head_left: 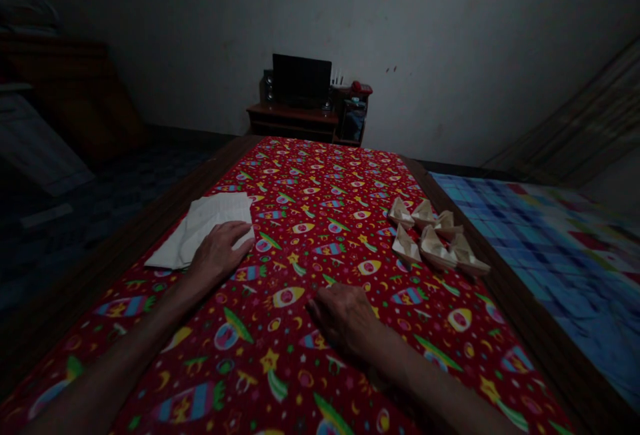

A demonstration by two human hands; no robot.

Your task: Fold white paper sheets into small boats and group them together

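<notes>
My left hand (221, 248) rests on the right part of a stack of white paper sheets (213, 211), its fingers stretched out and the thumb apart from them. The sheets are slightly fanned and lie at the left of the table. Curled on the red patterned tablecloth (310, 248), my right hand (345, 315) is closed, with no object showing in it. Several folded paper boats (436, 245) stand grouped in two rows near the table's right side, beyond my right hand and apart from it.
A wooden border (435, 195) runs along the table's edge. At the right lies a bed or mat with a blue checked cover (500, 241). A monitor (302, 77) stands on a low desk (295, 115) by the far wall. Wooden furniture (75, 95) is at the left.
</notes>
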